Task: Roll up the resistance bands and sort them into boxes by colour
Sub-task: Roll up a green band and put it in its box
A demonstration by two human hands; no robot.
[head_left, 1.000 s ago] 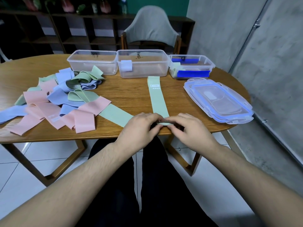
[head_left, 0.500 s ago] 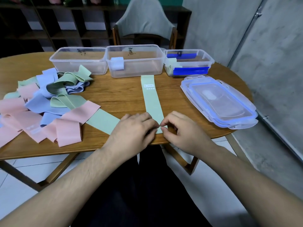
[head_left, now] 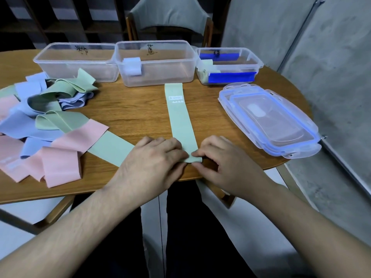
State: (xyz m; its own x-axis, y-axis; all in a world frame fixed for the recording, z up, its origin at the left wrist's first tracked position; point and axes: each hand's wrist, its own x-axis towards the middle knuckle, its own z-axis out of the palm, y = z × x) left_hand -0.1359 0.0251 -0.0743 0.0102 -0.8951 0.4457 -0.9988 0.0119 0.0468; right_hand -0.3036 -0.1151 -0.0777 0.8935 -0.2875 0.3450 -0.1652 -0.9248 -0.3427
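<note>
Tabletop (head_left: 130,109): green band (head_left: 180,121) (near end) between hands.

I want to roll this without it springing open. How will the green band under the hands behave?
The green band lies flat and thin, so probably floppy and light. Both hands, left hand and right hand, pinch its folded end, hinting it may unroll if released.

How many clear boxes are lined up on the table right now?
3, in a row at the far edge: left box, middle box holding a rolled blue band, right box with blue tape.
</note>
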